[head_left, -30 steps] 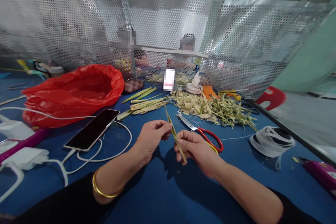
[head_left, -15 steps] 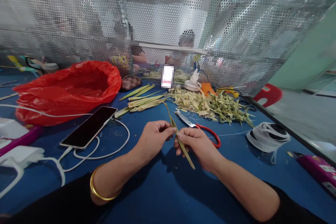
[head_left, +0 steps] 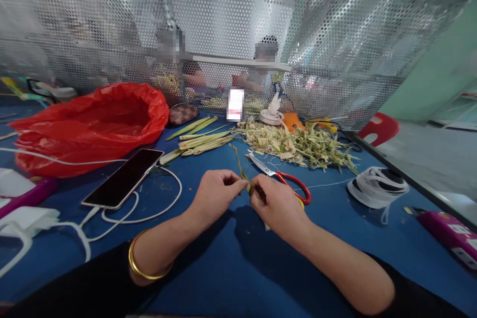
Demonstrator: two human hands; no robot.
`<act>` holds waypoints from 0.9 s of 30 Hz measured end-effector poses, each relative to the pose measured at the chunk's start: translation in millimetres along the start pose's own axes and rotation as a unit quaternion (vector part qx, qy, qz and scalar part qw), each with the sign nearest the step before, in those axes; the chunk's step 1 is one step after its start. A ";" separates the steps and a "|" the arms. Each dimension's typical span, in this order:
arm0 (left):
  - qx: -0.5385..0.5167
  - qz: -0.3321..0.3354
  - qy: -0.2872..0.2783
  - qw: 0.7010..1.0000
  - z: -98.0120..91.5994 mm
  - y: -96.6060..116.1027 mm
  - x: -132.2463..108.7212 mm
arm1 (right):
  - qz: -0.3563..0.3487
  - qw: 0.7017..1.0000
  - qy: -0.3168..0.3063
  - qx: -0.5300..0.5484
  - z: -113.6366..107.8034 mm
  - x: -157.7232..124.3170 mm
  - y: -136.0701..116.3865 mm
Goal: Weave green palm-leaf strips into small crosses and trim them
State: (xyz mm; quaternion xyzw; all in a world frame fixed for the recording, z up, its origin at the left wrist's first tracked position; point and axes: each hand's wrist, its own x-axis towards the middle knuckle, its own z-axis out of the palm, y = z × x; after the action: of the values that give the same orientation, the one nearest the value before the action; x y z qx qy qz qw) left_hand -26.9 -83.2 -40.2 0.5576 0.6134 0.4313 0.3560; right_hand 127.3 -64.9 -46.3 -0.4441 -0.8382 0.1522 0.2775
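My left hand (head_left: 219, 191) pinches a thin dried leaf strip (head_left: 239, 165) between thumb and fingertips. Right beside it, my right hand (head_left: 274, 201) has its fingers curled round the same strip, hiding most of the lower part. The strip's upper tip points away from me, toward the left. Red-handled scissors (head_left: 297, 182) lie on the blue table just beyond my right hand, blades toward the far left. Several long green-yellow leaf strips (head_left: 203, 143) rest past my left hand. A heap of pale and green leaf scraps (head_left: 298, 145) sits behind the scissors.
To the left are a red plastic bag (head_left: 93, 129), a phone (head_left: 122, 179) with white cables and a power strip (head_left: 30, 194). At right are a white ribbon roll (head_left: 378, 187) and a purple power strip (head_left: 449, 231). People sit behind the perforated screen (head_left: 231, 15).
My right hand has turned over the strip, its fingers curling more, and now covers most of the lower part that was visible before. The whole view has shifted slightly.
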 end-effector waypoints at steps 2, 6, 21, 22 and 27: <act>-0.025 -0.005 -0.007 1.000 -0.1 1.0 0.4 | 0.031 0.995 -0.029 0.086 -1.5 1.9 0.0; -0.114 -0.040 -0.032 0.992 -0.9 2.1 2.5 | 0.159 0.913 -0.114 0.357 -3.9 6.9 1.2; -0.046 0.003 0.029 0.998 -3.3 3.8 1.3 | 0.192 0.866 -0.135 0.442 2.8 5.9 0.8; -0.035 0.011 0.029 0.999 -3.4 3.6 1.4 | 0.189 0.876 -0.130 0.424 4.4 5.5 2.0; -0.031 0.017 0.025 0.999 -4.5 5.3 2.8 | 0.211 0.877 -0.121 0.415 1.7 6.8 4.7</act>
State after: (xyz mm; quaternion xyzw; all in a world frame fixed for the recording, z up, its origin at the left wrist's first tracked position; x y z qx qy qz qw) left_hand -29.3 -81.1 -33.4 0.5460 0.5986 0.4699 0.3504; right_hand 126.3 -56.7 -47.7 -0.4325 -0.6120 0.5934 0.2938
